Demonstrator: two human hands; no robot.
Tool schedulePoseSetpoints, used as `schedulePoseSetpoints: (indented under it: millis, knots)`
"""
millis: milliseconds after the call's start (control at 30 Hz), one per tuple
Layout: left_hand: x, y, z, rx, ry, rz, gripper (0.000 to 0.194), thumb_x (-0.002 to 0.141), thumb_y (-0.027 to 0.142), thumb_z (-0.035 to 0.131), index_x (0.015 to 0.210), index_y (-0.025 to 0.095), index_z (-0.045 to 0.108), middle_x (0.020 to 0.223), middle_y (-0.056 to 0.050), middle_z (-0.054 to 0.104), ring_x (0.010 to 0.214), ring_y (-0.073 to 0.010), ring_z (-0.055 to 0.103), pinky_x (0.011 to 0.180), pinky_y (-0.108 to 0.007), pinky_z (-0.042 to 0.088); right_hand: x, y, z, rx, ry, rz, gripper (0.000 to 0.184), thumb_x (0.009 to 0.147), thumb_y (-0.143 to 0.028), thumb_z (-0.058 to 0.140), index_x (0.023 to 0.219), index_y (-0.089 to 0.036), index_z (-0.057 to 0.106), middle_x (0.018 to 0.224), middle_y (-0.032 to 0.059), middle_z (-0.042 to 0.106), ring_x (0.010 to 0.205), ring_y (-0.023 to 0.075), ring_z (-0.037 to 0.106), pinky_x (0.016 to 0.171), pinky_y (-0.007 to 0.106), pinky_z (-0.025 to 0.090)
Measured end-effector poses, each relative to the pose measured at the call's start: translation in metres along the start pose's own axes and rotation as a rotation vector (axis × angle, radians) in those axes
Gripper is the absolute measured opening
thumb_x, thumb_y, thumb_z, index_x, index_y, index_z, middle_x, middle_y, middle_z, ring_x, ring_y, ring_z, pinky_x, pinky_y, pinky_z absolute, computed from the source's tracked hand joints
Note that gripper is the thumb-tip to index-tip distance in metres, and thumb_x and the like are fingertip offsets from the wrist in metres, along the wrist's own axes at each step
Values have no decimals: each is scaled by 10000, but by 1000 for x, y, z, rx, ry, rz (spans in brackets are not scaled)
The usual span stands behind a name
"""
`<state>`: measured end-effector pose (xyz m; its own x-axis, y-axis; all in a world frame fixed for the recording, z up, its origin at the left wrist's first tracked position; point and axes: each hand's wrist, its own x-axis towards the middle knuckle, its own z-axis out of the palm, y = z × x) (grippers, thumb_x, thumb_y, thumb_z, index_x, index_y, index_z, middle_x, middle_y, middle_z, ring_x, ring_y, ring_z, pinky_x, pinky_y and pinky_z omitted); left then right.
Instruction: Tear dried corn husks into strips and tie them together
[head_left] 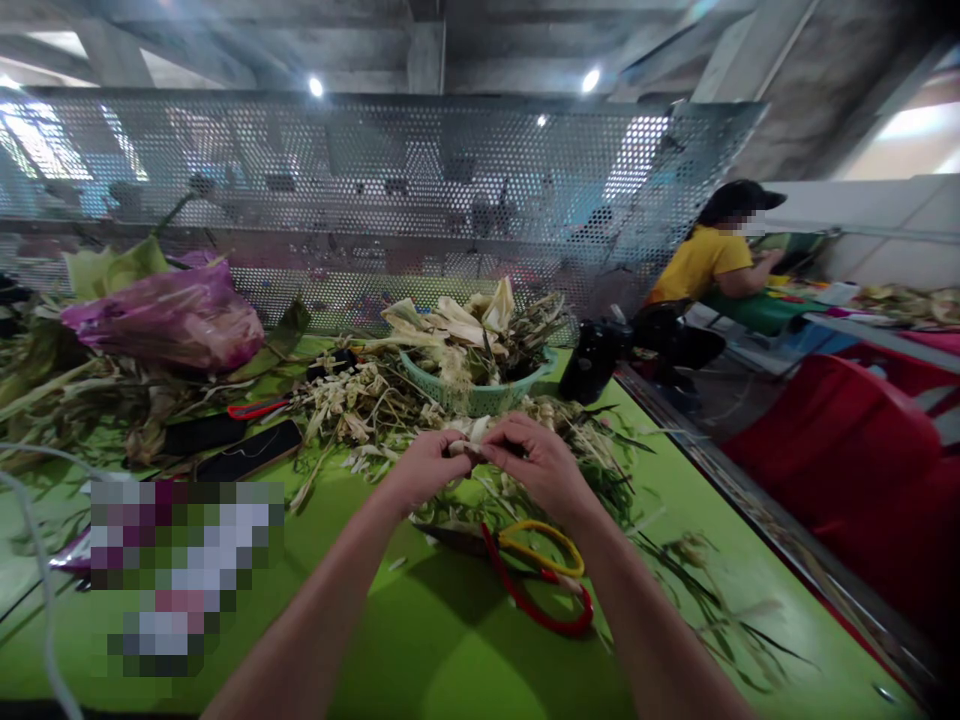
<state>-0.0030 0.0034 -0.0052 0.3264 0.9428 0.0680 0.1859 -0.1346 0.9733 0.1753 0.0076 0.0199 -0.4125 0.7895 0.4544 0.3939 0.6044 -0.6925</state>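
Near the middle of the view, my left hand (429, 468) and my right hand (538, 462) meet with fingers pinched on a small pale piece of plant material (466, 447). Its exact kind is hard to make out, as fingertips cover part of it. Just below my hands lie large scissors (491, 543), one handle loop red and one yellow, untouched. Beyond my fingers stands a teal plastic basket (491, 400) heaped with dried husks and stems (480, 325). Loose dried flower stalks (360, 402) and green trimmings surround its base.
A dark bottle (595, 358) stands right of the basket. At left lie a pink plastic bag (172, 318), a dark phone (251, 452) and a white cable (45, 570). A perforated metal screen (337, 210) backs the green table (420, 660). Red chairs (840, 440) and a seated person (705, 265) are at right.
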Motion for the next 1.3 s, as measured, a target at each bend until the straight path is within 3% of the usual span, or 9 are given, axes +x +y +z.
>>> schedulePoseSetpoints:
  millis: [400,633,933,1300]
  knots:
    - [0,0,-3,312,21,100,59,668,178,478,625,175,518,582,39,443,577,-111,385,524,-229,253,0,-4,2,-139,-65,-70,159,864,-268,564,751,-196,648,752,28,546,745,162,541,659,266,405]
    - [0,-3,-2,389,34,100,147,719,249,530,595,171,516,568,31,447,558,-111,375,513,-237,231,-1,-9,5,-157,-27,-89,95,852,-234,564,847,-204,653,818,49,600,766,176,561,669,283,423]
    - [-2,2,-1,297,-45,54,142,713,277,509,608,181,512,571,28,453,565,-117,381,506,-232,254,0,-10,3,-15,-42,-38,102,849,-234,564,777,-200,627,793,33,588,754,169,560,687,284,433]
    - [-2,0,-5,-17,-57,-13,87,664,245,503,613,175,497,563,39,440,525,-93,378,509,-219,291,-1,-9,5,-186,94,-92,69,852,-209,544,808,-196,596,850,51,569,794,182,554,710,290,434]
